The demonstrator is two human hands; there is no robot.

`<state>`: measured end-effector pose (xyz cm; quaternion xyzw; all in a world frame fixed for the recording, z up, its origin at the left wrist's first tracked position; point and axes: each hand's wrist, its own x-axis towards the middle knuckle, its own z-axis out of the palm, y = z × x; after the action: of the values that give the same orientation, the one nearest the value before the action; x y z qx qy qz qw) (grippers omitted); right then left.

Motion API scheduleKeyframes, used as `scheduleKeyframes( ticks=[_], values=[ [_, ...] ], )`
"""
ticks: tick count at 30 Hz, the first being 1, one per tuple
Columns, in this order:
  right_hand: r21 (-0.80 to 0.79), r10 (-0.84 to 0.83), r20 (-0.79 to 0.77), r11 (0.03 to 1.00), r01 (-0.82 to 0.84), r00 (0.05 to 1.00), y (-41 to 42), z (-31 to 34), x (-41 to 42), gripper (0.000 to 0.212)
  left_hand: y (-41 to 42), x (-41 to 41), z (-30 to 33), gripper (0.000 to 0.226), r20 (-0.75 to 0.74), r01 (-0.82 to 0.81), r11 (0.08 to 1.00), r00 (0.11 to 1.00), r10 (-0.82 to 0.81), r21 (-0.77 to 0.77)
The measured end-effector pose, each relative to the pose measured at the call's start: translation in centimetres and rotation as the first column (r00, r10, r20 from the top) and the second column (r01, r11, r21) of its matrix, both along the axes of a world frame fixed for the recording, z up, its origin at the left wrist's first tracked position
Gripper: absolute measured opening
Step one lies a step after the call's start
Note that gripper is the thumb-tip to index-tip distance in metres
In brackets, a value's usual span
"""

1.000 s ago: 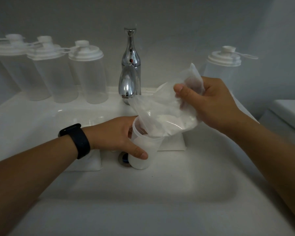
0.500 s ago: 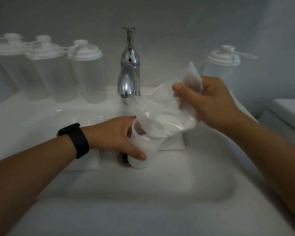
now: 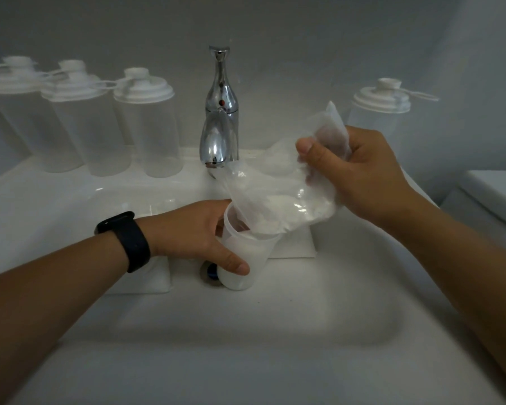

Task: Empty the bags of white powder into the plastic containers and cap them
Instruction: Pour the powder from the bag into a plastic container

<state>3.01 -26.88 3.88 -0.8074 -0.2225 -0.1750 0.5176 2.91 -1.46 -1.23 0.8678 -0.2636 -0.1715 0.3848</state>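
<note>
— White ceramic sink [image 3: 246, 340], and the hands?
— Left hand [image 3: 193, 232] grips the open translucent plastic container [image 3: 246, 258] mid-basin; right hand [image 3: 360, 173] clutches the tilted clear powder bag [image 3: 278, 200], mouth inside it.

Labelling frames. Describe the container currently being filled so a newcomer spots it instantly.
Start at the chrome faucet; below it, in the sink basin, the left hand grips a container under the powder bag. It alone is lidless and tilted; the lidded containers stand upright on the ledge.
</note>
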Motion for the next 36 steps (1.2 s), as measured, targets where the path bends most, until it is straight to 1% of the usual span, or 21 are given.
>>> scheduleKeyframes(
  ticks=[2, 6, 8, 14, 21, 25, 30, 36],
  values=[
    [-0.024, 0.01, -0.036, 1.0, -0.011, 0.999, 0.07, 0.03, -0.07, 0.026, 0.02, 0.02, -0.05, 0.067, 0.008, -0.002, 1.0, 1.0, 0.002, 0.001],
    [0.002, 0.003, -0.001, 1.0, -0.003, 1.0, 0.09, 0.06, -0.14, 0.028, -0.01, -0.15, -0.15, 0.069, 0.034, -0.022, 1.0, 0.999, 0.022, -0.017],
    [0.013, 0.0, -0.011, 1.0, 0.0, 1.0, 0.11, 0.13, -0.14, 0.028, -0.02, -0.21, -0.14, 0.071, 0.035, -0.026, 0.999, 0.999, 0.028, -0.032],
    [0.006, -0.002, -0.036, 1.0, 0.002, 0.999, 0.13, 0.03, -0.08, 0.028, -0.21, -0.31, -0.01, 0.068, 0.034, 0.005, 1.0, 0.999, -0.005, -0.012],
    [0.008, 0.006, -0.057, 1.0, -0.006, 0.998, 0.18, -0.04, -0.02, 0.028, -0.14, -0.08, -0.16, 0.071, 0.025, 0.016, 1.0, 1.0, -0.015, -0.015],
    [0.027, 0.001, -0.008, 1.0, -0.001, 1.0, 0.23, -0.06, -0.05, 0.025, -0.08, 0.02, -0.19, 0.072, 0.021, 0.016, 1.0, 1.0, -0.015, -0.016],
    [-0.006, 0.005, -0.013, 1.0, -0.005, 1.0, 0.26, -0.09, -0.08, 0.024, 0.08, 0.22, -0.33, 0.073, 0.031, 0.013, 1.0, 0.999, -0.014, 0.017],
    [-0.014, -0.001, -0.01, 1.0, 0.001, 1.0, 0.12, -0.07, -0.03, 0.025, 0.07, 0.26, -0.3, 0.073, 0.03, 0.018, 1.0, 0.999, -0.018, 0.016]
  ],
)
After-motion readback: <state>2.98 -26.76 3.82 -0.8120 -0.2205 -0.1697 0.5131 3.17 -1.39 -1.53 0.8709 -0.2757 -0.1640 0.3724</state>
